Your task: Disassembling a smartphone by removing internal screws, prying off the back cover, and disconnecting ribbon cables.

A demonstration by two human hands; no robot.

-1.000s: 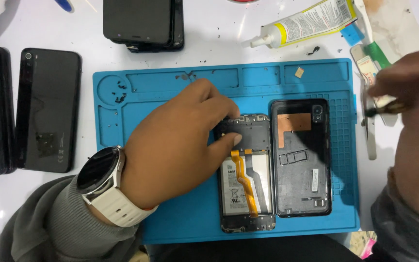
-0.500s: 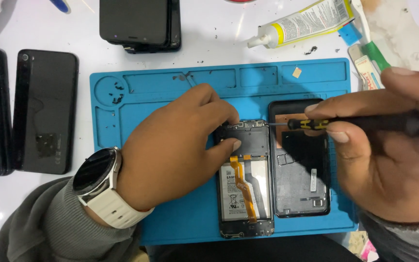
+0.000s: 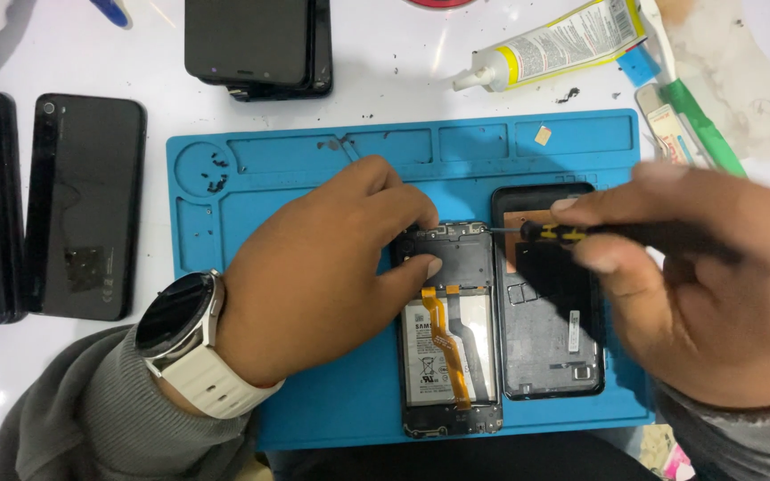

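Note:
An opened phone (image 3: 452, 356) lies back-up on the blue repair mat (image 3: 314, 169), its battery and orange flex cable exposed. My left hand (image 3: 323, 276), with a watch on a white strap at the wrist, presses on the phone's upper end with thumb and fingers. My right hand (image 3: 697, 285) grips a black and yellow screwdriver (image 3: 563, 232), held level with its tip at the phone's top right corner. The phone's black back cover (image 3: 550, 347) lies inside-up right beside it, partly under my right hand.
A black phone (image 3: 82, 205) lies left of the mat, with more stacked at the far left edge. Another stack of dark phones (image 3: 256, 44) sits at the top. A white and yellow glue tube (image 3: 554, 40), a green-handled tool (image 3: 701, 134) and crumpled plastic lie top right. Tiny screws (image 3: 216, 174) rest in the mat's round tray.
My right hand came in from the right edge with the screwdriver and brought its tip to the phone's top right corner. My left hand stayed on the phone.

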